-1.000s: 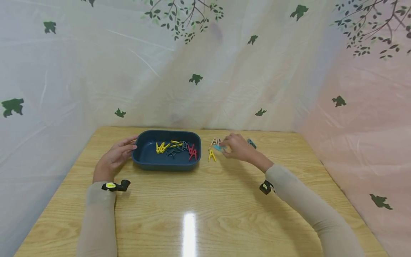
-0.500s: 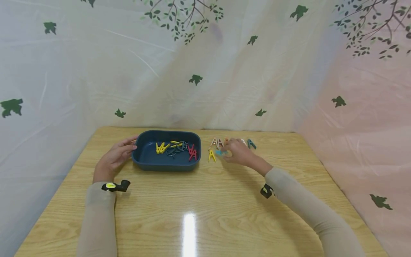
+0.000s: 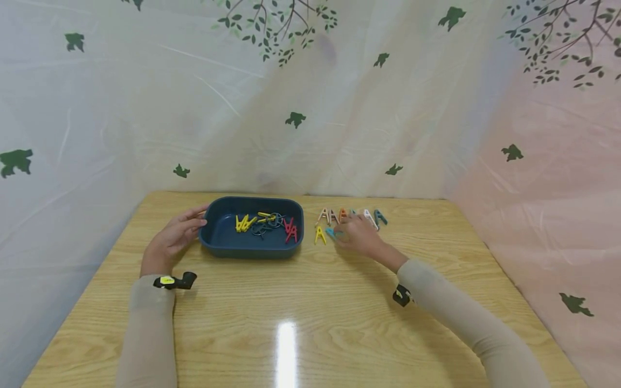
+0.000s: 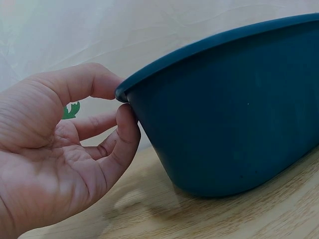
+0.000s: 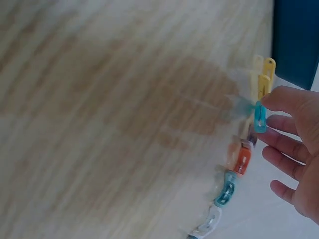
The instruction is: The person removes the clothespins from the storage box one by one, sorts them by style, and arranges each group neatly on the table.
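My left hand (image 3: 177, 234) holds the left end of a dark blue plastic tub (image 3: 249, 252); the left wrist view has the thumb and a bent finger (image 4: 127, 129) at its rim. Yellow clothespins (image 3: 245, 222), red clothespins (image 3: 290, 233) and dark ringed clips (image 3: 262, 230) lie inside. To the right of the tub my right hand (image 3: 361, 235) pinches a light blue clothespin (image 5: 260, 117) between thumb and fingertip, low over the table. A yellow clothespin (image 3: 320, 235) lies just left of it.
Behind the right hand runs a row of clothespins: pale ones (image 3: 322, 216), an orange one (image 3: 342, 213), a white one (image 3: 371, 219) and a blue-grey one (image 3: 380, 216). The wooden table (image 3: 233, 318) ends at a leaf-printed curtain (image 3: 339, 140).
The right hand has come down and slightly nearer with the light blue clothespin, now beside the yellow one, uncovering more of the row behind. The left hand and the tub keep their place.
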Demonstrator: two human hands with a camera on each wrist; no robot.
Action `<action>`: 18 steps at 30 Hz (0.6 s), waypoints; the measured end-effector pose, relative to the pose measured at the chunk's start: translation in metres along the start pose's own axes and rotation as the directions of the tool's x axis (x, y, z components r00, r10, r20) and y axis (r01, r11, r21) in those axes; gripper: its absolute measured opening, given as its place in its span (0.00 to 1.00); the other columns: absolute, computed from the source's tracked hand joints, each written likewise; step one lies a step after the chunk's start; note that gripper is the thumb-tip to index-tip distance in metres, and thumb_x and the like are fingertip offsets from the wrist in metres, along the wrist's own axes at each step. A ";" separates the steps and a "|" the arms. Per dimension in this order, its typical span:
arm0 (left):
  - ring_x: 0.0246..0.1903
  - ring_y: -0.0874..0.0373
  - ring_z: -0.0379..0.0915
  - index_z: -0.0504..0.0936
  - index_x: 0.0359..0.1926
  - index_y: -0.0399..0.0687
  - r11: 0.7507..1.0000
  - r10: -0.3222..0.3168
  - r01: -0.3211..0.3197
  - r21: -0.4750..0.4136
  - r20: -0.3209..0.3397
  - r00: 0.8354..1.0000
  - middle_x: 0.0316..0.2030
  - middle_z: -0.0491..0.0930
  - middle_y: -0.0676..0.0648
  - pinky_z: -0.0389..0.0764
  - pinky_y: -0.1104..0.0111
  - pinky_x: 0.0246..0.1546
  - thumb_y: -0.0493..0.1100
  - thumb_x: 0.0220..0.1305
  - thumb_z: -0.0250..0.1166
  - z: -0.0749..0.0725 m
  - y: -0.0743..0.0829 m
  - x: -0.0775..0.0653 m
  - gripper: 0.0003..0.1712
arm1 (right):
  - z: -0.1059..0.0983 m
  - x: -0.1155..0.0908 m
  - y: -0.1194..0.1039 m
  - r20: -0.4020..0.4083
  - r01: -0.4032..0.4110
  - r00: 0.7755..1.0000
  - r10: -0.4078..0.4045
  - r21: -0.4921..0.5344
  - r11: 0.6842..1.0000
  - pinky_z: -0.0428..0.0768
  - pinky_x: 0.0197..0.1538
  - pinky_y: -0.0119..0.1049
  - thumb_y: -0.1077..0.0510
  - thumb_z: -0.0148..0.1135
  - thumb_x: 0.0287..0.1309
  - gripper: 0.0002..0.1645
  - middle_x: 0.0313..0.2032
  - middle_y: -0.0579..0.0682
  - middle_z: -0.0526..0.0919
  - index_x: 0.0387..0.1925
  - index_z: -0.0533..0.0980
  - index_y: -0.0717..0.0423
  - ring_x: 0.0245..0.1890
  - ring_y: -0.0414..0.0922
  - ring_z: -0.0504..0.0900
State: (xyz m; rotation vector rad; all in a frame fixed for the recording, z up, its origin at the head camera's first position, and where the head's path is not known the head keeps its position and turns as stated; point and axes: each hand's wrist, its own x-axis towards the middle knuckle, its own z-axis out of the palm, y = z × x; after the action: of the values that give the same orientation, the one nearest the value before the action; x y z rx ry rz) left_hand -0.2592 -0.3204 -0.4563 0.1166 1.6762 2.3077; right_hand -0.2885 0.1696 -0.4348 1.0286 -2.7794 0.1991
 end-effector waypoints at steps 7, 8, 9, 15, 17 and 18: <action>0.42 0.68 0.77 0.79 0.60 0.59 1.000 0.017 -0.017 -0.012 0.000 1.000 0.49 0.79 0.56 0.81 0.78 0.42 0.29 0.76 0.52 -0.002 -0.003 0.002 0.22 | 0.008 -0.004 -0.003 -0.047 -0.004 0.999 0.002 -0.038 0.999 0.79 0.52 0.55 0.54 0.74 0.57 0.12 0.39 0.52 0.88 0.40 0.88 0.55 0.43 0.52 0.82; 0.42 0.68 0.78 0.80 0.59 0.59 1.000 0.021 -0.021 -0.013 0.002 1.000 0.49 0.80 0.56 0.81 0.77 0.42 0.29 0.77 0.52 -0.002 -0.004 0.002 0.23 | 0.008 -0.004 -0.003 -0.054 -0.002 0.999 0.000 -0.040 0.999 0.79 0.52 0.56 0.54 0.74 0.56 0.11 0.38 0.52 0.88 0.39 0.88 0.55 0.43 0.52 0.82; 0.42 0.68 0.78 0.80 0.58 0.59 1.000 0.024 -0.024 -0.014 0.002 1.000 0.49 0.80 0.56 0.81 0.77 0.42 0.29 0.76 0.52 -0.002 -0.004 0.002 0.23 | 0.009 -0.004 -0.003 -0.061 -0.001 0.998 -0.002 -0.043 0.999 0.79 0.52 0.56 0.54 0.74 0.56 0.11 0.37 0.52 0.88 0.39 0.88 0.55 0.42 0.52 0.82; 0.43 0.68 0.77 0.80 0.58 0.61 1.000 0.013 -0.013 -0.005 0.000 1.000 0.49 0.80 0.57 0.81 0.78 0.42 0.30 0.77 0.52 -0.003 -0.003 0.002 0.22 | 0.011 -0.003 -0.004 -0.077 -0.003 0.997 0.000 -0.041 0.999 0.79 0.54 0.58 0.52 0.74 0.56 0.11 0.33 0.50 0.87 0.38 0.88 0.55 0.40 0.51 0.82; 0.43 0.68 0.77 0.80 0.58 0.61 1.000 0.014 -0.014 -0.006 0.001 1.000 0.49 0.80 0.57 0.81 0.78 0.42 0.30 0.77 0.52 -0.002 -0.002 0.002 0.23 | 0.011 -0.003 -0.005 -0.071 -0.008 0.997 0.005 -0.037 0.999 0.79 0.55 0.58 0.52 0.74 0.56 0.12 0.33 0.49 0.87 0.38 0.88 0.55 0.39 0.50 0.81; 0.43 0.67 0.77 0.80 0.58 0.60 1.000 0.016 -0.016 -0.008 0.005 1.000 0.49 0.80 0.57 0.81 0.78 0.42 0.30 0.77 0.52 -0.002 -0.002 0.002 0.23 | 0.011 -0.002 -0.005 -0.068 -0.010 0.998 0.008 -0.034 0.999 0.78 0.55 0.58 0.51 0.74 0.56 0.12 0.33 0.49 0.87 0.38 0.88 0.55 0.39 0.50 0.82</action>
State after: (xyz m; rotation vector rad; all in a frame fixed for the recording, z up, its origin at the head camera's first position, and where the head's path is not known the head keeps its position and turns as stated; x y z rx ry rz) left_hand -0.2613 -0.3210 -0.4592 0.1339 1.6698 2.3232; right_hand -0.2847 0.1652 -0.4458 0.9827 -2.7173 0.1828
